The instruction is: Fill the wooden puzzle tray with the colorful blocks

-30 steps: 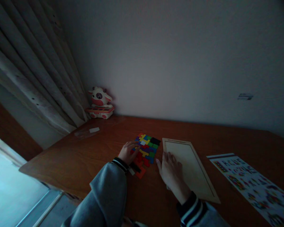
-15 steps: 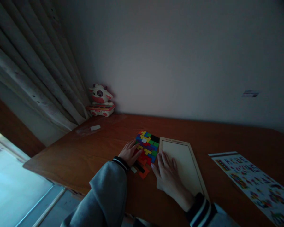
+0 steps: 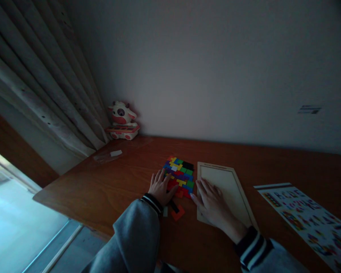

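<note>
Brightly coloured puzzle pieces [image 3: 182, 176] lie packed together in a rough rectangle on the wooden table. My left hand [image 3: 161, 188] rests on their left side, fingers spread. Just right of the pieces is a pale wooden tray [image 3: 230, 193] with a thin frame and a bare inside. Across its left edge lies my right hand [image 3: 211, 201], open, the thumb near the red pieces. An orange piece [image 3: 178, 213], a black one and a pale one sit loose below my left hand.
A printed pattern sheet [image 3: 304, 216] lies at the right of the table [image 3: 125, 178]. A cow toy [image 3: 123, 120] stands at the back left, with a clear plastic bag [image 3: 104, 157] in front. A curtain [image 3: 48, 83] hangs at left.
The tray has shifted right, leaving a gap between it and the pieces. My right hand has moved right with it. The loose orange and black pieces now lie apart from the packed ones.
</note>
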A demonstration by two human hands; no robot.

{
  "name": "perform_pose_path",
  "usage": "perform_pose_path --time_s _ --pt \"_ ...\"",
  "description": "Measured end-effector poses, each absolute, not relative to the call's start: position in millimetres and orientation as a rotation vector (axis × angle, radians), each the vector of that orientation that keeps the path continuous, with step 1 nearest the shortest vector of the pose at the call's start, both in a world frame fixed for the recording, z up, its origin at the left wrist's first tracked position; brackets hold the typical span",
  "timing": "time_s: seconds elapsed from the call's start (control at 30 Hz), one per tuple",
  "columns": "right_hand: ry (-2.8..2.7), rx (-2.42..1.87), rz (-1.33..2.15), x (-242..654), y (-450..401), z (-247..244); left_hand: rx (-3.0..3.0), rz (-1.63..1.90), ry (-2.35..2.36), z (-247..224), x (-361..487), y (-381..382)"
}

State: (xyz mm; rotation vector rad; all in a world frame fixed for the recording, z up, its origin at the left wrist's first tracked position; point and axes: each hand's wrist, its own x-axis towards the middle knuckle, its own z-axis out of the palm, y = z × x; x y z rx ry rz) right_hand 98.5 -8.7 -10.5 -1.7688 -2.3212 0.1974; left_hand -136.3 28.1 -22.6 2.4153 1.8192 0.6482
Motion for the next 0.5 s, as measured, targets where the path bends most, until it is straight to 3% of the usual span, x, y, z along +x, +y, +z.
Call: perform_pose_path --time_s 0.3,0.5 --pt "-2.355 -1.407 0.079 147.8 -3.5 -4.6 2.739 0.369 1.24 1.1 -119.3 -7.7" --pt "-2.329 -1.401 0.138 157.5 -5.9 -19.6 2.665 0.356 1.412 -9.7 -108.4 -4.5"
